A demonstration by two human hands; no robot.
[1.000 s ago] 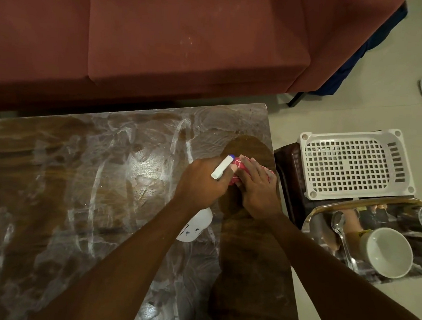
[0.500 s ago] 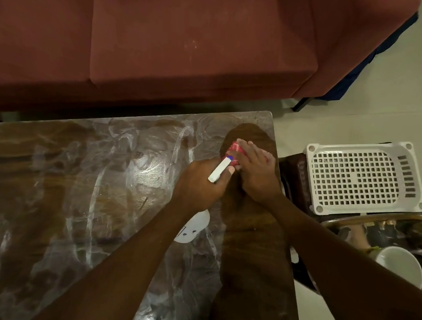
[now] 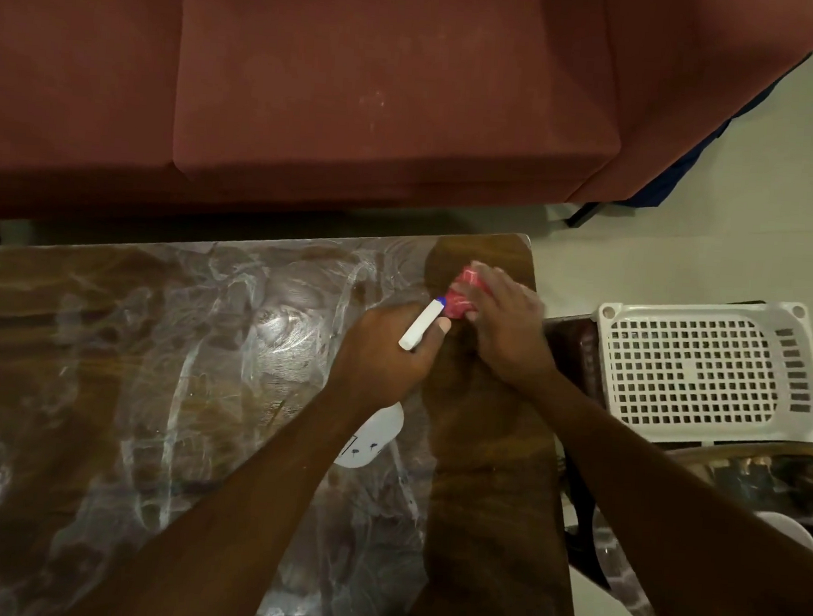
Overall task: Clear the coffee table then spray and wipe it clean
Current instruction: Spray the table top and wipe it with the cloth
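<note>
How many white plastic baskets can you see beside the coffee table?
1. The white plastic basket sits to the right of the coffee table, upside down on a dark stand. Others could be out of frame.

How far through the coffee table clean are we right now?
Clearing looks done: nothing loose shows on the coffee table. Spraying too: white foam streaks cover most of it. In hand: the right hand presses the red cloth at the far right corner; the left hand holds the spray bottle. Only the right strip looks wiped; the rest remains.
</note>
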